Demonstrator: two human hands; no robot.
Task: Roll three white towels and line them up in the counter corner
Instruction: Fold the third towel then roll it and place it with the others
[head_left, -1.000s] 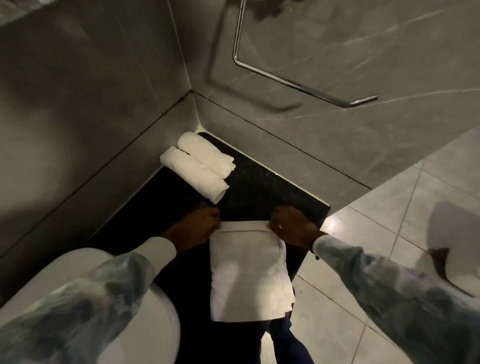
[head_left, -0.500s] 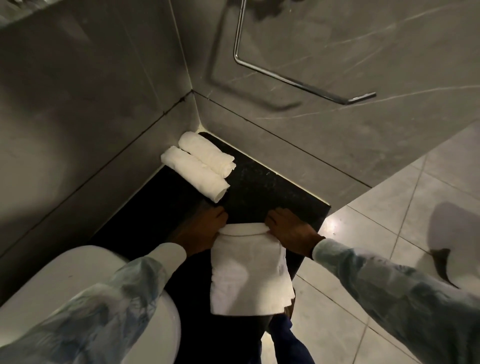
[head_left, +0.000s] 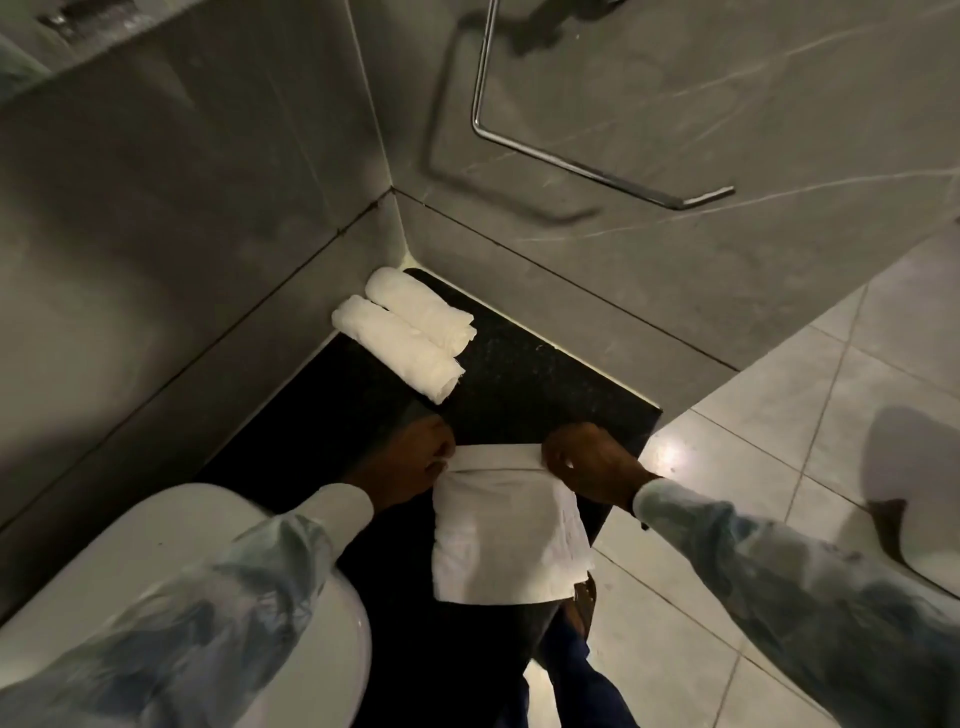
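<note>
Both hands (head_left: 415, 457) (head_left: 587, 462) pinch the flat towel's (head_left: 504, 540) far edge.

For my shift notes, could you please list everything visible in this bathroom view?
rolled towels: two, white, side by side in the counter corner, touching.
flat towel: one, white, at the counter's near edge, overhanging it, far end just turned into a roll.
counter: one, black speckled, in the wall corner.
towel bar: one, chrome, on the right grey wall.
basin: one, white, lower left.
floor tiles: pale, glossy, right.
left hand: on the roll's left end.
right hand: on the roll's right end.
sleeves: two, blue-white mottled.
</note>
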